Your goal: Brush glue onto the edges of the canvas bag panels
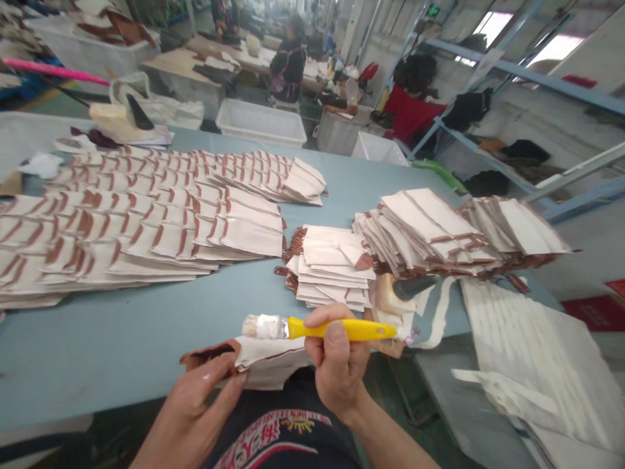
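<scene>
My right hand (336,365) is closed round the yellow handle of a glue brush (317,327); its white bristles point left. My left hand (193,410) grips a cream piece with a brown edge (258,361), held at the near edge of the blue table (122,339), just under the brush. A short stack of the same cream pieces (332,267) lies right behind the brush.
Overlapping rows of cream and brown pieces (137,221) cover the table's left. Taller stacks (430,234) lie at the right, with a second brush (410,288) beside them. White sheets (532,352) hang at the right. A person (289,62) works far behind, near white tubs (261,120).
</scene>
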Available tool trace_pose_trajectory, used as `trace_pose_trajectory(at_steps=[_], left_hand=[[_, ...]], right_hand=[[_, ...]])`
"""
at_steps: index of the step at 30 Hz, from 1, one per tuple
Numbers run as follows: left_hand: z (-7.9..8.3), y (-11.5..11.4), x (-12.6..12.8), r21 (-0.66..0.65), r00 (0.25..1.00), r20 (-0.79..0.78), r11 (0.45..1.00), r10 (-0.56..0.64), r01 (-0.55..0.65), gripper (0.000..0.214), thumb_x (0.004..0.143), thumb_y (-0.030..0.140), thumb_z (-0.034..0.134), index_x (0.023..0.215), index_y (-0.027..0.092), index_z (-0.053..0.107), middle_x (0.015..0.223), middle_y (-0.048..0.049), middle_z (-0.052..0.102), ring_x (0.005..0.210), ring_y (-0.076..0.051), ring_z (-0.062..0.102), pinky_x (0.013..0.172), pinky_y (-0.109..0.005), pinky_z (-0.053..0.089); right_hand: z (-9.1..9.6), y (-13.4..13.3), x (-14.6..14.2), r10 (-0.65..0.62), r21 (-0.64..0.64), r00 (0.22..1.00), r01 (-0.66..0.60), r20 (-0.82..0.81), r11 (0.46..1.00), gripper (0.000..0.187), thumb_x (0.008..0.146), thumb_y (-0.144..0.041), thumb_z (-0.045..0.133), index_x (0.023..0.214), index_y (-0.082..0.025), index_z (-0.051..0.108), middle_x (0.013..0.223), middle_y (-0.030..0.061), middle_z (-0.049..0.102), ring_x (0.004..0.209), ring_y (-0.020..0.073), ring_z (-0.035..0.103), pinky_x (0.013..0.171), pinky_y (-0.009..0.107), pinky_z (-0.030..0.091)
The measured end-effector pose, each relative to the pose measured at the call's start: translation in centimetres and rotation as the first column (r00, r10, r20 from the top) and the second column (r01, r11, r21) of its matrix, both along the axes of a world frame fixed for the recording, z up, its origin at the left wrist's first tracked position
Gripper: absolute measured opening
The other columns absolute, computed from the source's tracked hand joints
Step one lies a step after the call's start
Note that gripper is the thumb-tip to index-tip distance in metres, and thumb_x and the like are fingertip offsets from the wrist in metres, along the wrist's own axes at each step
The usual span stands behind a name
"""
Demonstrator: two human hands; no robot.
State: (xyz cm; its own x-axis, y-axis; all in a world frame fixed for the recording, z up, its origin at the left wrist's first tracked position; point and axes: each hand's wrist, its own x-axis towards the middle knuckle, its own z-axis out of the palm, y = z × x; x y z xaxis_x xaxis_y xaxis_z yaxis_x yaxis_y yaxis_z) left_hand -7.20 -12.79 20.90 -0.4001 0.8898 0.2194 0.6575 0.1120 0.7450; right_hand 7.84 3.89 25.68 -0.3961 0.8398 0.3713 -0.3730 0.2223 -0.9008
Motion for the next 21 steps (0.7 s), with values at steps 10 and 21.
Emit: trace_pose_trajectory(at_steps=[10, 21], left_hand=[[0.7, -1.0, 0.1, 0.113, 0.984, -0.094, 0.980, -0.155, 0.165, 0.024, 0.120, 0.034, 0.055, 0.101, 0.029, 0.069, 0.086, 0.0006, 0.081, 0.075, -0.018, 0.082, 0.071, -0.018, 0.065], [0.2, -1.4, -0.1, 0.215, 0.980, -0.137, 0.961, -0.145, 0.172, 0.018, 0.110, 0.013, 0.061, 0.104, 0.028, 0.068, 0.090, 0.0012, 0.075, 0.076, -0.014, 0.074, 0.078, -0.019, 0.060]], right_hand=[[2.5, -3.0, 2.0, -0.064, -0.063, 0.998, 0.065, 0.016, 0.996, 0.031, 0.120, -0.042, 0.065, 0.096, -0.025, 0.075, 0.057, -0.0116, 0.043, 0.040, 0.0049, 0.022, 0.039, 0.018, 0.011], [0.5, -5.2, 2.5, -0.108, -0.042, 0.971, 0.120, 0.215, 0.992, 0.043, 0.119, -0.050, 0.051, 0.090, -0.024, 0.070, 0.055, -0.0097, 0.042, 0.037, 0.0082, 0.022, 0.037, 0.022, 0.027]])
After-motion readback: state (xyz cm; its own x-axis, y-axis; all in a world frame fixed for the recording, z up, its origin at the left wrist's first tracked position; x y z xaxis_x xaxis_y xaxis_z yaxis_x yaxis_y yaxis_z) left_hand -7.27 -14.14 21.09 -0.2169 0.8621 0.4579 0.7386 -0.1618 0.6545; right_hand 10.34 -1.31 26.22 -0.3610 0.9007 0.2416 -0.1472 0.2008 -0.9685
